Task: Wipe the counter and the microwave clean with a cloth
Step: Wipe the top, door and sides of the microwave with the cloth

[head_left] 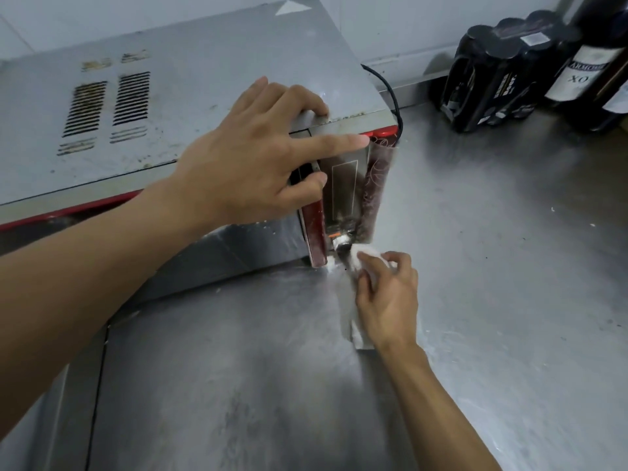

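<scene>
at the 10 o'clock side of the steel counter (492,266), the microwave (204,79) is standing with its red-trimmed front facing 5 o'clock. the left hand (244,164) is extending in from 8 o'clock and bracing the front right corner of the grey top. its fingers are lying spread and mostly straight, the index finger is pointing toward 3 o'clock along the front edge, and the thumb is pressing on the door edge below. this hand is holding nothing and is lying flat and unclenched on the casing.

the right hand (387,300) is extending in from 5 o'clock with the wrist low over the counter and the fingers curled. it is pinching a white cloth (355,259) and pressing the bunched end against the bottom of the control panel (346,185), just beside a metal knob (341,243). the loose end of the cloth is trailing under the palm onto the counter.

at 2 o'clock, well apart from both hands, a wrapped pack of black cans (492,79) and a dark bottle (591,62) are standing by the wall. a black cable (387,86) is running down behind the microwave's right rear corner.
</scene>
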Demonstrator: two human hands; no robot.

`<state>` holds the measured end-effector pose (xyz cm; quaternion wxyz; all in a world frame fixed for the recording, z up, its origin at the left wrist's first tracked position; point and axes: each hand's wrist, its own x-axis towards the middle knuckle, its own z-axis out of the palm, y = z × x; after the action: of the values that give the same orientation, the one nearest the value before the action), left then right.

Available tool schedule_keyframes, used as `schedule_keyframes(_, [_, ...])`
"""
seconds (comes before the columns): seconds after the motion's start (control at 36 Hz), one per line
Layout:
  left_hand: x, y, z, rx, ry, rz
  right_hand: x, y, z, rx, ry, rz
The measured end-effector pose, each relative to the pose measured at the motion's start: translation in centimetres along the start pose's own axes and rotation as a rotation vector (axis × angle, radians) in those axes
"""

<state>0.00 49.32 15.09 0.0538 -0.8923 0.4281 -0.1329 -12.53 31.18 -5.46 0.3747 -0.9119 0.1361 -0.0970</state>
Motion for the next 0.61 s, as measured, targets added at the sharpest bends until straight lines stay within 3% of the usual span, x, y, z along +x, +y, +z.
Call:
schedule_keyframes(0.14, [0.1,0.0,0.0,0.002,0.007,0.005,1.6,-2.4,0.8,0.029,0.038,-0.071])
schedule_keyframes(0.33, [0.1,-0.1,0.0,-0.014,0.016,0.008,-0.5,-0.5,1.8,-0.146,-0.17,-0.168])
schedule_keyframes(0.47, [0.0,-0.1,0.1,-0.006,0.02,0.009,0.4,-1.5,1.2,0.035,0.047,-0.063])
schedule_keyframes(0.61, [0.0,0.0,0.0,-0.007,0.014,-0.003,1.5,-2.5,1.6,-0.035,-0.012,-0.092])
